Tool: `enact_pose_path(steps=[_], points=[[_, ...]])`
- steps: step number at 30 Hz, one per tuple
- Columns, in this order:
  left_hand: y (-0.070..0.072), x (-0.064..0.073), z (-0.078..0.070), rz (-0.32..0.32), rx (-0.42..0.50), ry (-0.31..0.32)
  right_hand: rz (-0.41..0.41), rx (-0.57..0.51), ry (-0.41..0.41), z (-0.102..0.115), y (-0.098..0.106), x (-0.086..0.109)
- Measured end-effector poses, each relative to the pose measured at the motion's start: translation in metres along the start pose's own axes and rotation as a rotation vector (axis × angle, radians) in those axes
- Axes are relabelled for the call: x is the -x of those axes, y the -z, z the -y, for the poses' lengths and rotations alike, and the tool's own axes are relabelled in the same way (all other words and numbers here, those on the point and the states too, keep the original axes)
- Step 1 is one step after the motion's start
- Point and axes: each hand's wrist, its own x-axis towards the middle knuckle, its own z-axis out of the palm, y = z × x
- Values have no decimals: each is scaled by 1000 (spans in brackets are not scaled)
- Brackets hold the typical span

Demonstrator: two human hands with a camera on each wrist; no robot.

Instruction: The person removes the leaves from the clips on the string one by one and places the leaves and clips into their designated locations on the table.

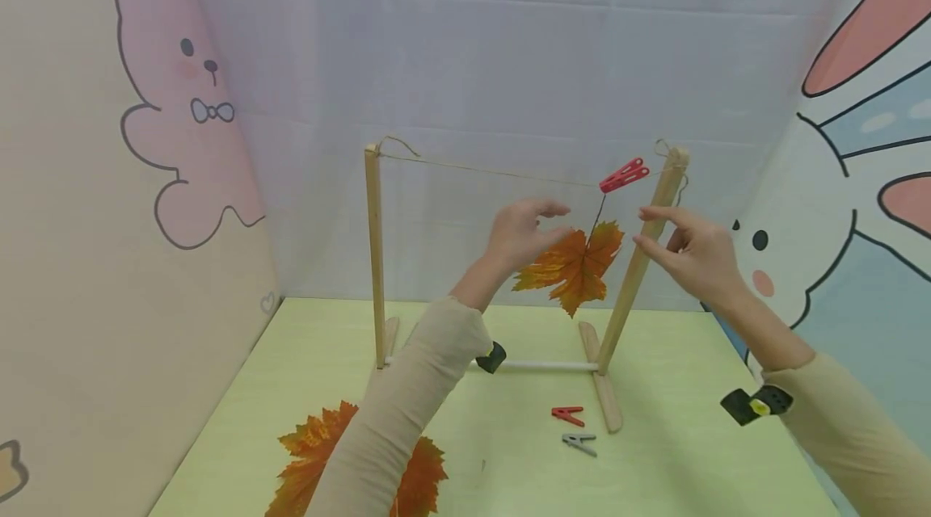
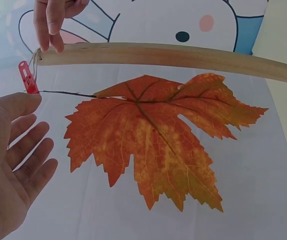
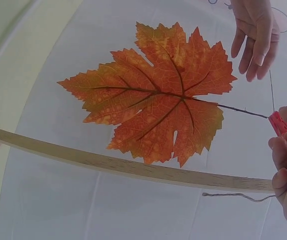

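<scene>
An orange maple leaf [image 1: 582, 262] hangs stem up from a twine line, its stem caught by a red clothespin [image 1: 624, 175] near the right post. To the left of the leaf is my left hand [image 1: 525, 233], its thumb and fingers apart with nothing between them. My right hand [image 1: 691, 249] is by the right wooden post [image 1: 640, 258], fingers relaxed and spread from the thumb, holding nothing. In the right wrist view, that hand overlaps the clothespin [image 3: 279, 124], though the head view shows them apart.
Another red clothespin [image 1: 567, 415] and a grey clothespin [image 1: 579, 443] lie on the yellow-green tabletop [image 1: 691, 420]. More orange leaves [image 1: 425, 472] are partly hidden by my left sleeve. The left post [image 1: 374, 258] and a white crossbar [image 1: 545, 366] belong to the stand.
</scene>
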Motion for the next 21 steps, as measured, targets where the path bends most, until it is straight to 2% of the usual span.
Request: enact_pose_path(steps=[4, 10, 16, 21], points=[[-6, -3, -3, -9, 21, 2, 2, -2, -1, 1, 1, -1], [-16, -9, -7, -45, 106, 58, 5, -2, -2, 0, 2, -3], [-26, -16, -14, -42, 54, 112, 10, -9, 1, -1, 1, -3], [-33, -20, -16, -64, 26, 136, 5, -11, -2, -2, 1, -2]])
